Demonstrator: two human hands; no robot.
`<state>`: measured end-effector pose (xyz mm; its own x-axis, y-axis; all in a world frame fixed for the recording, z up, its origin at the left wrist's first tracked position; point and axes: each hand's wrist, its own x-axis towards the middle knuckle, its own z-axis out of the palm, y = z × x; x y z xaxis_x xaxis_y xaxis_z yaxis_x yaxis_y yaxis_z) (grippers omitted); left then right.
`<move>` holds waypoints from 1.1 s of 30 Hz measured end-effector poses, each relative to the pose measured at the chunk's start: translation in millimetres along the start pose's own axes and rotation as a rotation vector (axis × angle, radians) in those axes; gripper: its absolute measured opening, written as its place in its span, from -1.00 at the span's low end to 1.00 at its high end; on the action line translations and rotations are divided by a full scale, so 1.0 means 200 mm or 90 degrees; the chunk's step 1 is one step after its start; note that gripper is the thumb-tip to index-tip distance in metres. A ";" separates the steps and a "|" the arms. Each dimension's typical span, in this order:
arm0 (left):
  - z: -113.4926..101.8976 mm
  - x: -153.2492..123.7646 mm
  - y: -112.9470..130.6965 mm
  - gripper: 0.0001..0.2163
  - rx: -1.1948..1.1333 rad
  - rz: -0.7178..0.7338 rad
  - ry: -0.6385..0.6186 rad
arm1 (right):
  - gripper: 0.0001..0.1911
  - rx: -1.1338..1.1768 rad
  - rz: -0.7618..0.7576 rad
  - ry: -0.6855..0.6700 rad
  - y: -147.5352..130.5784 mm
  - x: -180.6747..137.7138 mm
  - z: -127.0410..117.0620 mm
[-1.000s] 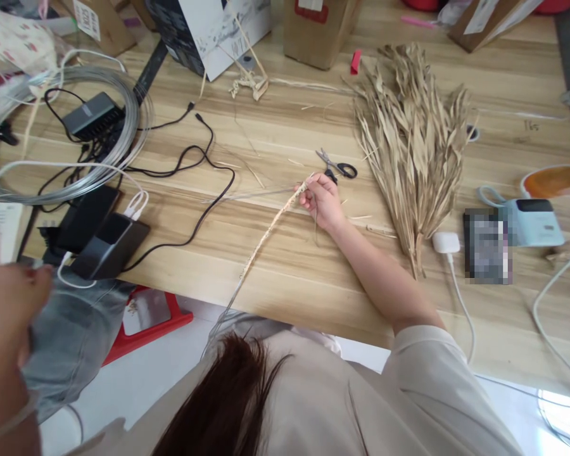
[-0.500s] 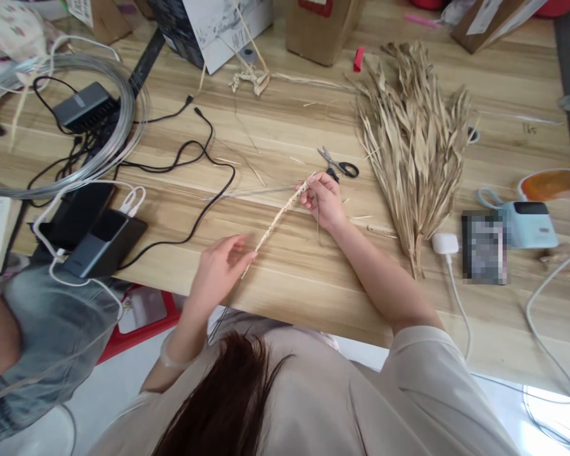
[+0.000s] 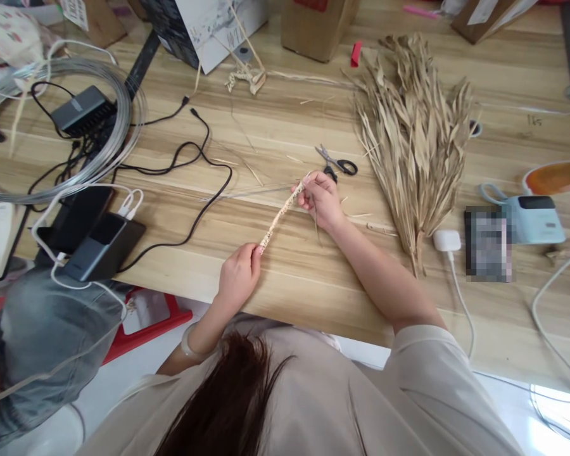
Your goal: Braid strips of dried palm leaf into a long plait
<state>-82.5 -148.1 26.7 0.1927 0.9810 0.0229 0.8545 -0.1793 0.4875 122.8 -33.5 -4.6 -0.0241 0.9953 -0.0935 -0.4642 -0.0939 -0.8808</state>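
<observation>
A thin, pale braided straw strip point(image 3: 281, 219) stretches slantwise between my two hands, above the table near its front edge. Its lower end is in the closed fingers of my left hand point(image 3: 240, 273). My right hand point(image 3: 320, 200) pinches the upper end between thumb and fingers, and a loose thin strand dangles below that grip. Just beyond my right hand lie black-handled scissors point(image 3: 336, 162), their blades pointing away to the left. Thin straw scraps and a long fine strand point(image 3: 251, 191) lie on the wood near my hands.
To the right rests a large bundle of dried leaves point(image 3: 413, 126). Coiled wire point(image 3: 126, 126), black cables and a dark device point(image 3: 105, 244) occupy the left. Cardboard boxes point(image 3: 313, 28) stand at the back; a pale blue power bank point(image 3: 536, 218) sits far right. Someone's jeans-clad leg point(image 3: 52, 335) is at lower left.
My left hand has moved right and slightly up along the braided strip, and its fingers have closed round the lower end. My right hand keeps its pinch in nearly the same place.
</observation>
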 end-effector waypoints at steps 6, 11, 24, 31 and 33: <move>-0.02 -0.02 -0.03 -0.73 -0.004 0.030 0.008 | -0.66 0.016 -0.004 -0.011 0.01 0.00 0.00; -0.04 -0.04 -0.07 -0.73 0.030 0.035 0.012 | -0.66 0.017 0.010 -0.016 0.00 -0.01 0.01; -0.07 0.14 0.08 -0.65 0.017 0.025 -0.033 | -0.67 0.028 -0.016 -0.009 0.01 0.00 0.00; 0.00 0.18 0.10 -0.61 0.089 0.036 -0.017 | -0.66 0.029 -0.021 -0.018 0.02 0.00 0.00; 0.01 0.18 0.08 -0.62 0.043 0.045 -0.025 | -0.66 0.035 -0.027 -0.027 0.02 0.00 0.00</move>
<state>-61.4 -116.4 33.4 0.2712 0.9623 0.0201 0.8682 -0.2536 0.4264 120.5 -34.7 -8.0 -0.0400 0.9985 -0.0361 -0.5137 -0.0516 -0.8564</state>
